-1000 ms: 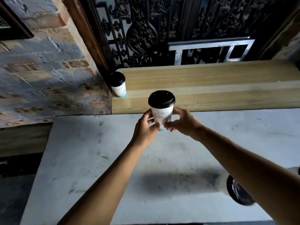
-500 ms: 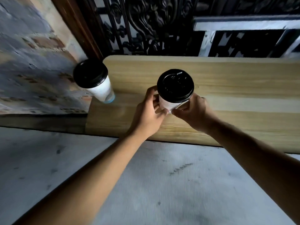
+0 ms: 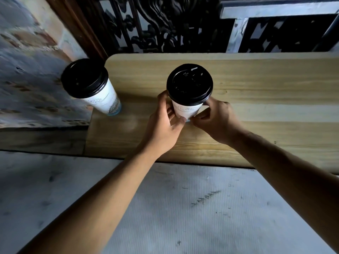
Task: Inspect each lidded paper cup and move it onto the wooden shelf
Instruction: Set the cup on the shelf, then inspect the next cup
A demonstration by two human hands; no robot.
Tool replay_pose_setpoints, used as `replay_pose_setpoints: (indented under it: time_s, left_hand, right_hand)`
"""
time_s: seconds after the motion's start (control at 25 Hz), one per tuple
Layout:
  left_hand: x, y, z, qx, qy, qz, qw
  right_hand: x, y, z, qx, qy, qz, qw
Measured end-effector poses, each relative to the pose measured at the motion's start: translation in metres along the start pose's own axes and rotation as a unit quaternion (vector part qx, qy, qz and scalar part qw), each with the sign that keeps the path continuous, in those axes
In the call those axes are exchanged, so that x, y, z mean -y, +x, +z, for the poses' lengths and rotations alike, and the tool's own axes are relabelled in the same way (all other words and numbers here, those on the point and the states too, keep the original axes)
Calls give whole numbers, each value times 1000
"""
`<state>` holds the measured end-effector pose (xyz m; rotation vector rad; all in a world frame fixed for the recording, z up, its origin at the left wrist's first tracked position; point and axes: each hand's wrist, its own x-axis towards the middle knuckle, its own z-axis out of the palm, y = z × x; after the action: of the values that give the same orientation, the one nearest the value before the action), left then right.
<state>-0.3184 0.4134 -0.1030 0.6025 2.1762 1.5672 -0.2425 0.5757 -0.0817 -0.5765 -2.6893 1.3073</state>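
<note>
Upright black-lidded paper cup (image 3: 187, 107) over the wooden shelf (image 3: 256, 92) — low on its wall, left hand (image 3: 163, 132) and right hand (image 3: 216, 120) both clamped, opposite sides; straight down to seat.

Both hands gripped one cup (image 3: 187, 110) low on its white wall, left hand (image 3: 163, 131) at 9 o'clock of it, right hand (image 3: 218, 120) at 3 o'clock. Its black lid (image 3: 189, 84) was seated. The cup was upright over the shelf (image 3: 266, 92); contact with the wood could not be confirmed. A second cup (image 3: 102, 99), lidded, stood at the shelf's left end, apart from the first. A grey table (image 3: 183, 208) lay at 6 o'clock.
</note>
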Motion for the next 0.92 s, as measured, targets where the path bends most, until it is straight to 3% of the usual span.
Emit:
replay_pose_setpoints:
  time_s: [0.32, 0.44, 0.64, 0.92]
  left_hand:
    - [-9, -16, 9, -43, -41, -47, 997]
    - [-21, -52, 0, -58, 14, -51, 997]
    - [-51, -143, 1, 40, 61, -24, 997]
    - [-100, -286, 23, 203, 138, 48, 968]
  right_hand:
    - [9, -13, -10, 30, -15, 46, 998]
    - [15, -45, -29, 41, -41, 100, 993]
    - [39, -139, -61, 76, -80, 98, 989]
    - [93, -320, -123, -30, -118, 118, 986]
